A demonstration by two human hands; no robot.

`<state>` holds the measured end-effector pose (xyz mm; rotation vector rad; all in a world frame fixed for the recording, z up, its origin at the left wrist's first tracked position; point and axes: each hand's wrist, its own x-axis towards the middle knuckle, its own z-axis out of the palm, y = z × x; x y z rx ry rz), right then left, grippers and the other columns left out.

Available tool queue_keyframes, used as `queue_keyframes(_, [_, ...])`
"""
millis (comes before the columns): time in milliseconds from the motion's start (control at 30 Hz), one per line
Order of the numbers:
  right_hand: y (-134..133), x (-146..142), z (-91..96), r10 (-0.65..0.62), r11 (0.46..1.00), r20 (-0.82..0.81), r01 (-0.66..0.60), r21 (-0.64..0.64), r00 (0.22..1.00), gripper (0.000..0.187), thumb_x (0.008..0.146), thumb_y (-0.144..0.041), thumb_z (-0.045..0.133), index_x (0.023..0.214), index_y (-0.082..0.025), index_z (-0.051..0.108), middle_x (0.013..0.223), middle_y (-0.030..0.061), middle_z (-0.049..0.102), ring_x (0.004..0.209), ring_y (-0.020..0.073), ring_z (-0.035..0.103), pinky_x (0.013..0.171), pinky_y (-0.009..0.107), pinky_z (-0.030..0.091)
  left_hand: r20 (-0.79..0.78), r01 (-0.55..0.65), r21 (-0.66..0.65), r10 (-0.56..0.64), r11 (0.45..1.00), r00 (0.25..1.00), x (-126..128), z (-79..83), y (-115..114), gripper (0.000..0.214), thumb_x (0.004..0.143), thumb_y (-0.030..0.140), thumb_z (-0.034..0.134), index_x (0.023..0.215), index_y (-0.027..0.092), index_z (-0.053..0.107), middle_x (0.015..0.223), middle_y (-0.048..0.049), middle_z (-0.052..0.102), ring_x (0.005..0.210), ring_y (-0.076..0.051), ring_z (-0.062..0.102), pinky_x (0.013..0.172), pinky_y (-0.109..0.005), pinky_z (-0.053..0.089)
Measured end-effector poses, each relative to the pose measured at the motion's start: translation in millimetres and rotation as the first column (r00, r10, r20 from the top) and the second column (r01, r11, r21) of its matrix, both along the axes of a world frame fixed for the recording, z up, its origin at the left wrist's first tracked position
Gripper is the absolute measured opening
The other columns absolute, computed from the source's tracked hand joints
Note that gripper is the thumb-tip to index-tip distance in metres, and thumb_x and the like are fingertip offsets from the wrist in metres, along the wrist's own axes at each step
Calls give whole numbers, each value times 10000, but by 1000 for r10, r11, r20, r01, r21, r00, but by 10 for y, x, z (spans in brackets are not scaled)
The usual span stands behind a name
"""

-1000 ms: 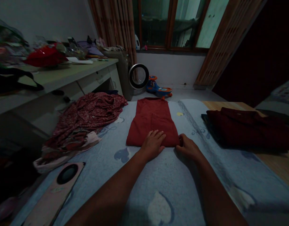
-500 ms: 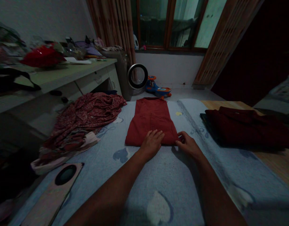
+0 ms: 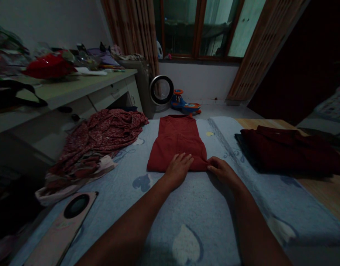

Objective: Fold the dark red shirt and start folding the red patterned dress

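A folded red garment (image 3: 177,142) lies flat on the blue patterned bed cover (image 3: 170,218); I cannot tell exactly what kind of garment it is. Flat on its near edge rests my left hand (image 3: 178,168), fingers stretched out. At the near right corner, my right hand (image 3: 222,170) pinches the fabric between thumb and fingers. The cloth wrinkles and pulls slightly where it is pinched.
To the left lies a crumpled red patterned cloth (image 3: 103,133), with a phone (image 3: 57,236) nearer me. Dark folded clothes (image 3: 288,151) are stacked at the right. A cluttered desk (image 3: 89,87) stands at the left, beside an open-doored washing machine (image 3: 161,90) and a ride-on toy (image 3: 185,103).
My right hand has closed on the garment's near right corner, and the fabric there is now drawn into creases. The left hand has stayed in place.
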<state>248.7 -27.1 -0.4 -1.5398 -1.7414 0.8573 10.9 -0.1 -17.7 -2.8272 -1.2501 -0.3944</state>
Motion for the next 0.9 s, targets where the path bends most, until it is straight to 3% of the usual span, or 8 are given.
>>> queue_keyframes(100, [13,17,8,-106,994,57,105,23,993,270,811,-290,490,1003,-176,641,883,51,675,819,204,613,761,325,472,8,0,-30,0,1000,1000,-1,36,-20,543,925,112,381,1456,222,417,1535,-48,428,1419,-243,353,1168,-474,274])
queue_keyframes(200, [21,-103,57,-356,916,149,313,250,923,352,865,-276,424,1118,-146,631,1060,131,667,961,241,612,893,387,466,21,-4,-40,5,999,1000,8,40,-41,541,930,214,443,1469,211,397,1551,-51,402,1433,-265,322,1179,-480,250])
queue_keyframes(267, [11,-285,91,-375,875,179,284,391,910,414,915,-291,373,1225,-135,599,1217,168,625,1125,254,570,995,406,425,24,-15,-40,16,999,1000,19,25,-52,564,926,291,483,1475,200,386,1562,-60,381,1440,-288,303,1183,-490,237])
queue_keyframes(333, [-14,-506,92,-239,899,271,107,424,933,474,954,-306,322,1353,-154,528,1368,145,562,1291,238,482,1091,409,349,26,-24,-36,25,999,999,30,4,-59,579,926,313,488,1480,192,375,1571,-70,364,1447,-290,292,1186,-488,226])
queue_keyframes(433, [-60,-757,18,-104,928,459,-80,365,882,529,993,-312,271,1484,-156,390,1521,109,428,1436,222,322,1182,441,185,40,-43,-39,44,998,998,33,-21,-65,598,939,276,442,1508,147,310,1583,-105,331,1460,-256,277,1195,-451,217])
queue_keyframes(500, [-80,-812,-51,-79,949,549,-105,296,832,537,1008,-319,253,1508,-151,353,1548,106,389,1455,219,288,1189,446,150,48,-54,-52,57,997,997,27,-26,-69,638,931,275,447,1519,105,266,1594,-137,295,1475,-249,248,1200,-431,209])
queue_keyframes(667, [-64,-750,-126,-105,983,659,-23,182,745,541,1010,-330,270,1506,-133,358,1575,105,329,1464,226,271,1167,430,201,45,-54,-97,59,994,997,10,7,-87,687,884,294,504,1504,92,288,1602,-157,261,1495,-263,196,1211,-434,180])
queue_keyframes(900, [-29,-680,-83,-128,991,693,73,108,709,559,1006,-389,288,1509,-156,358,1595,95,282,1465,264,263,1147,500,237,58,-45,-178,56,983,997,1,101,-114,747,824,296,521,1501,84,288,1610,-170,230,1501,-273,169,1211,-447,164])
